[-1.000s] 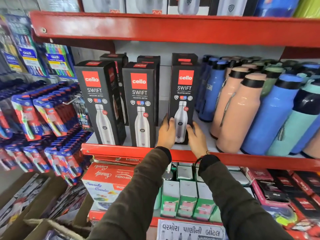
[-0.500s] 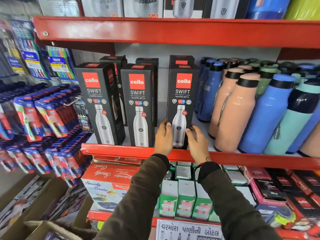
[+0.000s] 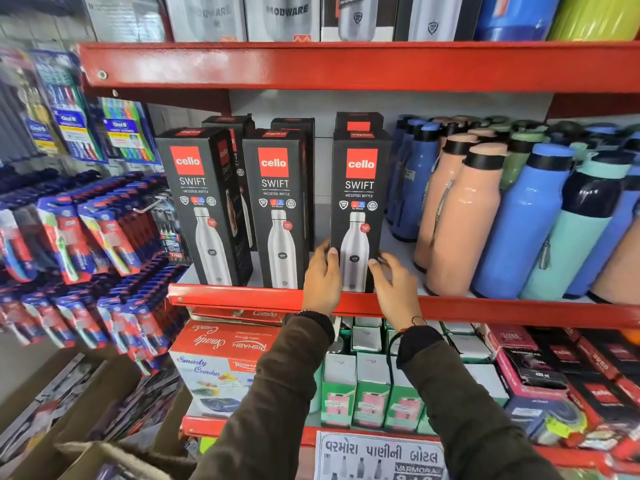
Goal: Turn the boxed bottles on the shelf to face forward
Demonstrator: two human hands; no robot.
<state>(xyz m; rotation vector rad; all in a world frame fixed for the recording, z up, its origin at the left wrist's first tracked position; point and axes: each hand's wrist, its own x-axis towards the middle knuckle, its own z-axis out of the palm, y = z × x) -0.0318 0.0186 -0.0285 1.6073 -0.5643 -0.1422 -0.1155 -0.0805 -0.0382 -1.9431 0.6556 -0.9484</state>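
Note:
Three black boxed bottles marked "cello SWIFT" stand in the front row on the red shelf. The left box is turned a little, showing its right side. The middle box and the right box show their fronts squarely. More black boxes stand behind them. My left hand grips the right box's lower left edge, thumb on its front. My right hand holds its lower right edge, fingers spread against the side.
Loose peach, blue and teal bottles crowd the shelf right of the boxes. Toothbrush packs hang at the left. Boxed goods and small green cartons fill the shelf below. A red shelf runs overhead.
Both hands stay on the right box's lower edges. The box has settled upright and square to the front at the shelf's lip. My view has shifted slightly closer.

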